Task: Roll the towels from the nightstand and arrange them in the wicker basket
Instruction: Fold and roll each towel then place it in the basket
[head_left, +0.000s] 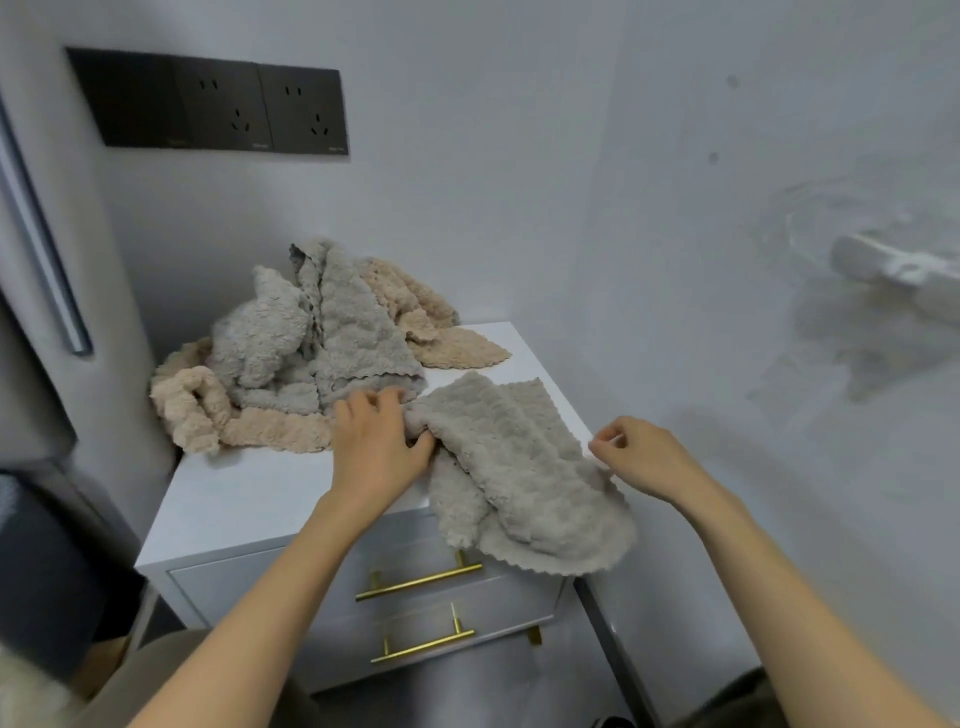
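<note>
ok so the thing that matters here: the grey towel sits right between the 2 hands, on the front right part of the nightstand. Its long axis runs roughly back to front, and the near end flops over the front edge above the drawers. It isn't flat at all, the left side is bunched up into a fold.

The left hand is on that bunched left side. The thumb is tucked into the fold and the fingers curl over the top, so it's holding the towel there. Those same fingers touch the front edge of the pile of grey and beige towels heaped at the back left.

The right hand is at the towel's right edge, by the nightstand's right side. Its fingers are curled in tight with the thumb close to them. Honestly can't tell if they've actually pinched the edge or are just beside it.

My guess is the next bit is pulling the 2 sides apart to spread it flat before rolling. Both hands are about equally near, 1 per side. With that much hanging off the front, it could slide off if the left lets go. No wicker basket in view, so no idea where the roll ends up.
</note>
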